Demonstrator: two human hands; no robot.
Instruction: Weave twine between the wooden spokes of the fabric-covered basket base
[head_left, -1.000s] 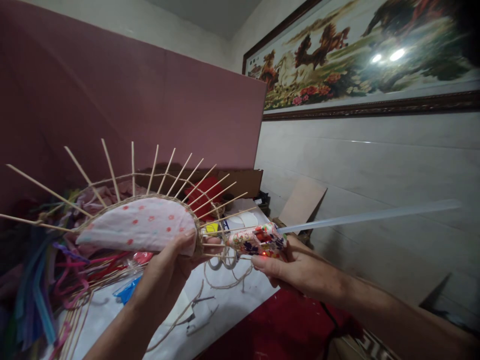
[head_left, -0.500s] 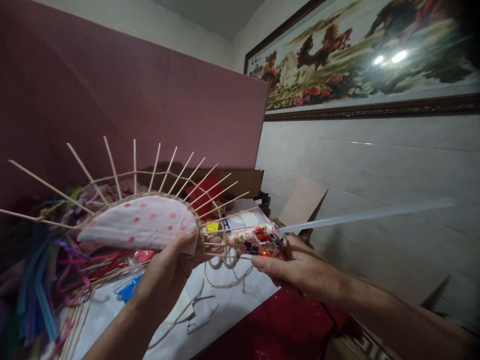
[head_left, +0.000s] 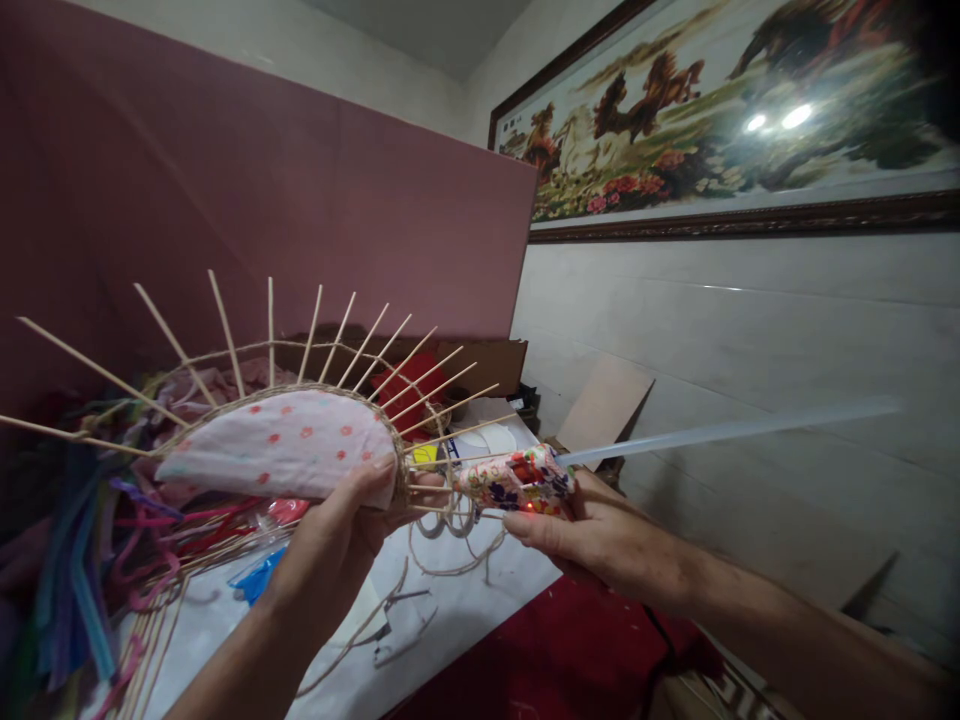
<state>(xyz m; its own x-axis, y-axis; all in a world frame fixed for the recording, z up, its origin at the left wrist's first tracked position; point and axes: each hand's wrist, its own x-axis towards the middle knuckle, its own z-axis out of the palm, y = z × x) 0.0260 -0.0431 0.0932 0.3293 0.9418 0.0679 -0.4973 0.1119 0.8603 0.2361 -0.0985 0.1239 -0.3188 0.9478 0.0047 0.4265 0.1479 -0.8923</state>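
Note:
My left hand grips a half-round piece covered in white cloth with red dots, thumb on its front. Thin wooden sticks fan out from its twine-wrapped rim, and a strand of twine runs across them. My right hand is closed round a glue gun wrapped in flowered cloth, a small red light glowing on it. A long translucent glue stick sticks out of its back end. The gun's nozzle points left at the sticks near the piece's right end; its tip is hard to make out.
Scissors lie behind the sticks on a white sheet with loose twine. Coloured pipe cleaners are heaped at left, beside a blue packet. Red cloth covers the near right. A pink panel stands behind.

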